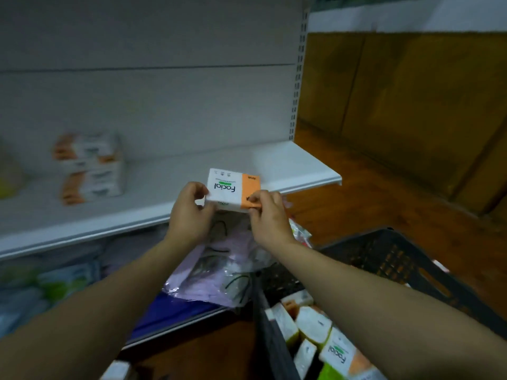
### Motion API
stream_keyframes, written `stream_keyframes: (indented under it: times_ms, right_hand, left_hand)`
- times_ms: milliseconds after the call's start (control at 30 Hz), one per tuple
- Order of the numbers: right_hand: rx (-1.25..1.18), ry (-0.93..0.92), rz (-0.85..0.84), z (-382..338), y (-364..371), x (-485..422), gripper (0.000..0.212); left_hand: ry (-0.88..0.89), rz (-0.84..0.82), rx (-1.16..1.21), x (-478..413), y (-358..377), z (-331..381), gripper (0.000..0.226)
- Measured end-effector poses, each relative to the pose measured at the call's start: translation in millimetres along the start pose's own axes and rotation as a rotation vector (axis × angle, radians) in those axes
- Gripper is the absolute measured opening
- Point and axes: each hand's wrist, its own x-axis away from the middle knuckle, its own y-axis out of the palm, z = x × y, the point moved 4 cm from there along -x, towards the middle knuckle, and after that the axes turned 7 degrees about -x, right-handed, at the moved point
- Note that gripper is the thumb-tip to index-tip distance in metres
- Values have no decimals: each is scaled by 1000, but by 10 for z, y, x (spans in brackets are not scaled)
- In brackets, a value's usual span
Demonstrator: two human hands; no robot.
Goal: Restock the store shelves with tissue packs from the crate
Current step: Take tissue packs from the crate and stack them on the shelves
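Note:
A white and orange tissue pack [231, 187] marked "Facial" is held level just in front of the white shelf's [301, 171] front edge. My left hand [189, 212] grips its white left end and my right hand [267, 215] pinches its orange right end. A blurred stack of similar orange and white packs [90, 167] stands on the shelf at the left. The dark plastic crate [389, 259] sits low at the right, with several tissue packs [315, 327] inside, some orange, some green.
Below the shelf, a lower shelf holds bagged lilac items [219, 267] and blurred green and blue packs [41, 289]. A wooden panel and floor [411, 119] lie to the right. A slotted metal upright [297, 78] marks the shelf's right end.

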Motion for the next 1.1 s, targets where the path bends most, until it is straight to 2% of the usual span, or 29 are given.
stream_keyframes:
  times_ms: [133, 333, 567, 733, 833, 900, 1100]
  right_hand:
    - [-21, -100, -105, -519, 701, -81, 23]
    - [-21, -166, -278, -1048, 1567, -108, 23]
    - [-19, -229, -345, -1363, 2082, -136, 27]
    - [32, -221, -404, -1393, 2188, -181, 40]
    - [7, -226, -403, -1355, 2100, -187, 44]
    - [15, -214, -369, -1270, 1976, -223, 44]
    - [119, -154, -225, -781, 1278, -316, 39]
  left_hand:
    - [-50, 92, -146, -42, -709, -472, 22]
    - [-185, 175, -267, 42, -1483, -1174, 20]
    - [-195, 232, -361, 102, -1911, -1499, 14]
    - [-223, 164, -467, 25, -1951, -1540, 30]
    - [-180, 155, -541, -19, -1927, -1461, 46]
    - [-84, 140, -581, -64, -1860, -1341, 51]
    - [207, 3, -499, -79, -1216, -789, 50]
